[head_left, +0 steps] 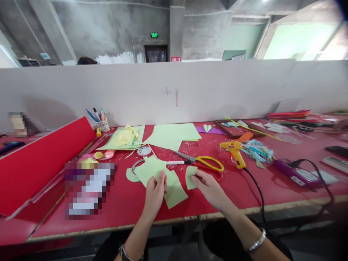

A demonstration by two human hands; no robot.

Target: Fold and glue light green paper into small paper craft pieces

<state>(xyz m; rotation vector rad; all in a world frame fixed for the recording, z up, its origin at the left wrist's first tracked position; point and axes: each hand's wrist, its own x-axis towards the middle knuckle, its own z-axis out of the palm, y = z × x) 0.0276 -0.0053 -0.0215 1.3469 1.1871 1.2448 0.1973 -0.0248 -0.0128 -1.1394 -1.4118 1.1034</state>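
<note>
My right hand (208, 186) pinches a small light green paper piece (190, 177) by its right edge. My left hand (155, 190) is closed, thumb against curled fingers, on another light green paper piece (172, 177) above the table. Beneath and around it lie more cut green sheets (175, 195), some overlapping, so their outlines are hard to separate. Just beyond the hands are scissors (202, 159) with yellow and red handles and a white marker (175, 162) with a dark end. A roll of tape (133, 167) is partly covered by paper at the left.
A yellow glue gun (236, 154) with a black cord lies to the right, near blue paper shreds (258, 152) and a purple power box (297, 174). A red board (46, 163) leans at the left. Large green sheets (174, 133) lie before the white partition (217, 90).
</note>
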